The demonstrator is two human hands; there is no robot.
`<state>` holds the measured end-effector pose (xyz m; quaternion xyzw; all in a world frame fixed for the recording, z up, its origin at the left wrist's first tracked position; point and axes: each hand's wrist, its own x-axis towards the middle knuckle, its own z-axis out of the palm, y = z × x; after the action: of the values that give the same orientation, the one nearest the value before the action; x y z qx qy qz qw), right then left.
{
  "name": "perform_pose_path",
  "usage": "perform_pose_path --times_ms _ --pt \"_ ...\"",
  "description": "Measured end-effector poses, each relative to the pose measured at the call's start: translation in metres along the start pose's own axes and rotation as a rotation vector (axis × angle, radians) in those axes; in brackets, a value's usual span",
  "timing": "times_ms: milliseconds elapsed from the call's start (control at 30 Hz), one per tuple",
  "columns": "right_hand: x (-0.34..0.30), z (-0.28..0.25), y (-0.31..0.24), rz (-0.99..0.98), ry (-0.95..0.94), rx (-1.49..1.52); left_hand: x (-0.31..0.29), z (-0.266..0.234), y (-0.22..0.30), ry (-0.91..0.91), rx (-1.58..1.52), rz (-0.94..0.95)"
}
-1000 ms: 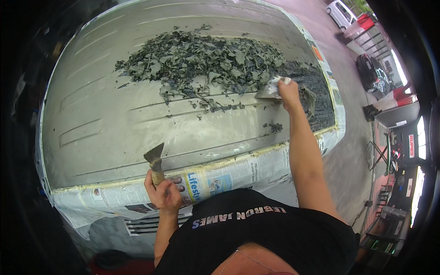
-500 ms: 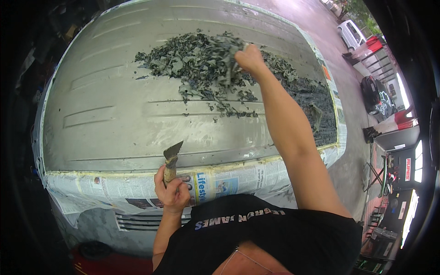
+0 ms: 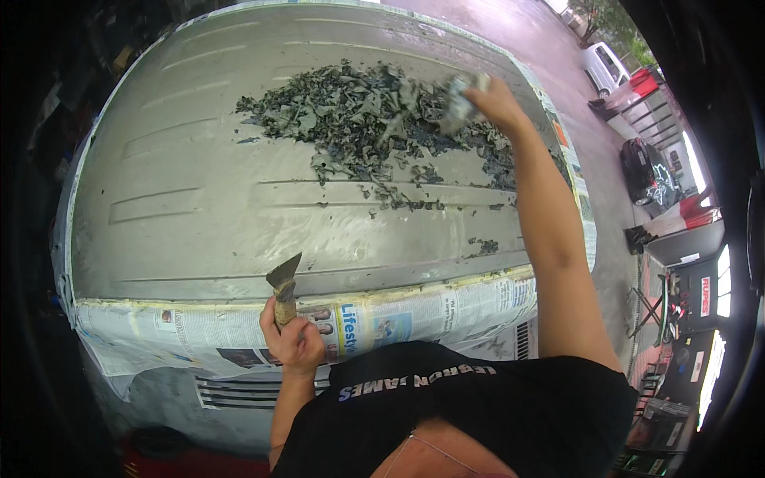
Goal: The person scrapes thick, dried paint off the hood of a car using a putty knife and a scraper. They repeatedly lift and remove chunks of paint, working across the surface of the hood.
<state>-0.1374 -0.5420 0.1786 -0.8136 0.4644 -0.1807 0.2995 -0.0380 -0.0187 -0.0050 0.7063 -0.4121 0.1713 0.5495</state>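
My left hand (image 3: 296,341) is closed round the worn handle of a scraper (image 3: 284,275), its flat metal blade pointing up over the near edge of a grey ribbed vehicle roof (image 3: 183,247). Far across the panel, my right hand (image 3: 496,105) grips a crumpled pale wad (image 3: 462,103), blurred by motion; its material is hard to make out. The wad is at the right end of a heap of curled dark and grey-green paint flakes (image 3: 351,119). Smaller flakes (image 3: 482,247) lie scattered nearer me, left of my right forearm.
Taped newspaper (image 3: 199,327) covers the roof's near side and borders its other edges. Below it shows a slatted vent (image 3: 239,392). Beyond the right edge are a dark car (image 3: 649,171), a white van (image 3: 606,68) and red-and-white barriers (image 3: 681,211).
My right hand has moved right with the wad, away from the heap's middle. Dark flakes by the right edge are now mostly hidden or gone from view. The scraper has dipped slightly leftward.
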Motion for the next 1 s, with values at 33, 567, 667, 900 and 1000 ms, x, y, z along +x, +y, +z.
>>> perform_pose_path --times_ms 33,567,667,900,1000 --pt "-0.007 -0.009 0.028 -0.005 0.04 0.057 -0.001 0.0 0.0 -0.003 -0.004 -0.006" --pt "-0.012 0.075 0.12 0.087 0.034 0.356 -0.001 -0.005 -0.001 -0.102 -0.02 0.01" --pt "-0.008 0.094 0.04 0.063 -0.04 0.288 0.0 -0.005 0.003 -0.087 -0.009 -0.024" --pt "0.027 0.113 -0.118 -0.02 -0.2 0.171 -0.001 -0.005 0.002 -0.079 0.001 0.001" --pt "0.014 0.105 -0.174 -0.119 -0.146 0.013 -0.001 -0.005 0.0 -0.062 0.032 0.01"
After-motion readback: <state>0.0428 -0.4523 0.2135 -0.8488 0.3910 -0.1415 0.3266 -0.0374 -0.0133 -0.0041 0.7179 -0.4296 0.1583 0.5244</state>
